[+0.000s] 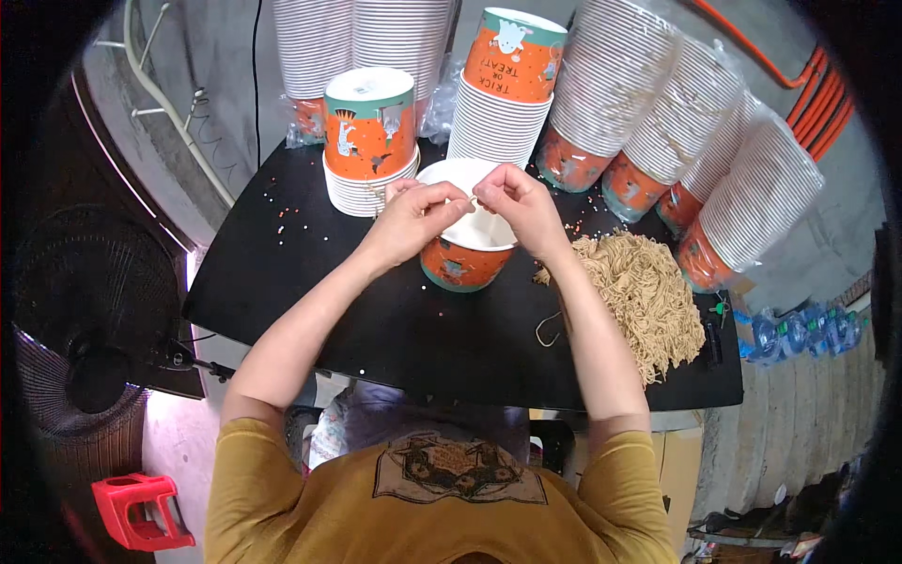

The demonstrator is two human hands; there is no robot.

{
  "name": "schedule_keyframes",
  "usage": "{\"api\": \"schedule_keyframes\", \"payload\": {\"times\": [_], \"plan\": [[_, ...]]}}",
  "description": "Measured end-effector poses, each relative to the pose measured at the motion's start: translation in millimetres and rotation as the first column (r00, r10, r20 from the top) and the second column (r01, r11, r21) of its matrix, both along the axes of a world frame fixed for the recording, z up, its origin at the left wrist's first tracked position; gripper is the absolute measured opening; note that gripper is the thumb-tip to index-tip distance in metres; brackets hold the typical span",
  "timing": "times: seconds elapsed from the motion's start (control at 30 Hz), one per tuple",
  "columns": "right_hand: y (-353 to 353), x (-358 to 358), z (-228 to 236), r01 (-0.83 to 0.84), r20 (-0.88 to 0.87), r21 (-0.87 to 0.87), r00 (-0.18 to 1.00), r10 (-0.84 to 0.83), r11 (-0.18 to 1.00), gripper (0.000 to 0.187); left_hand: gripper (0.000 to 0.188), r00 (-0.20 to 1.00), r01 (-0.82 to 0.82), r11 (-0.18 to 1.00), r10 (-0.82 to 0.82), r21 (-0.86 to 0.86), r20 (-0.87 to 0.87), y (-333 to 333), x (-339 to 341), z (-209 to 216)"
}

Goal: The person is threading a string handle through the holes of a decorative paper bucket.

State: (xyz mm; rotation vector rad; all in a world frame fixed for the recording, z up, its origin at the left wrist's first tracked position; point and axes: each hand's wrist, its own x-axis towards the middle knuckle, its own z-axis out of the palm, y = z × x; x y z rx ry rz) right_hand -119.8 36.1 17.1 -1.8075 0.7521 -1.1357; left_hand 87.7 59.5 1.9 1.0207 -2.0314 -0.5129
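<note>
Both hands meet over a white-lined orange paper bucket [467,264] with a green base band, standing upright on the black table. My left hand [413,218] pinches thumb against fingers at the bucket's mouth; a bit of thin tan cord [375,192] shows beside its knuckles. Opposite it, my right hand [520,207] is closed in a pinch too, its fingertips almost touching the left ones. What lies between the fingertips is small, apparently the cord. A large heap of tan cords [648,301] lies on the table next to my right forearm.
Behind the bucket stand an upside-down bucket stack [370,132] and a taller stack [501,122]. Plastic-wrapped stacks [752,197] lean along the right back. Small beads dot the black table [395,348]. A black fan [94,338] and red stool [141,512] are at left.
</note>
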Motion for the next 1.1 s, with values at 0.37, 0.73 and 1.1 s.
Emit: {"api": "schedule_keyframes", "payload": {"times": [0.37, 0.73, 1.1], "plan": [[7, 12, -11, 0.202, 0.138, -0.186, 0.974, -0.178, 0.962, 0.019, 0.016, 0.998, -0.026, 1.000, 0.027, -0.014, 0.065, 6, 9, -1], [15, -10, 7, 0.280, 0.038, -0.354, 0.958, -0.286, 0.892, 0.019, 0.012, 0.981, -0.011, 0.976, 0.052, -0.218, 0.187, 13, 35, 0], [23, -48, 4, 0.070, -0.391, -0.715, 0.786, -0.480, 0.696, 0.022, 0.019, 0.967, 0.051, 0.938, 0.040, -0.344, 0.252, 16, 51, -2]]}}
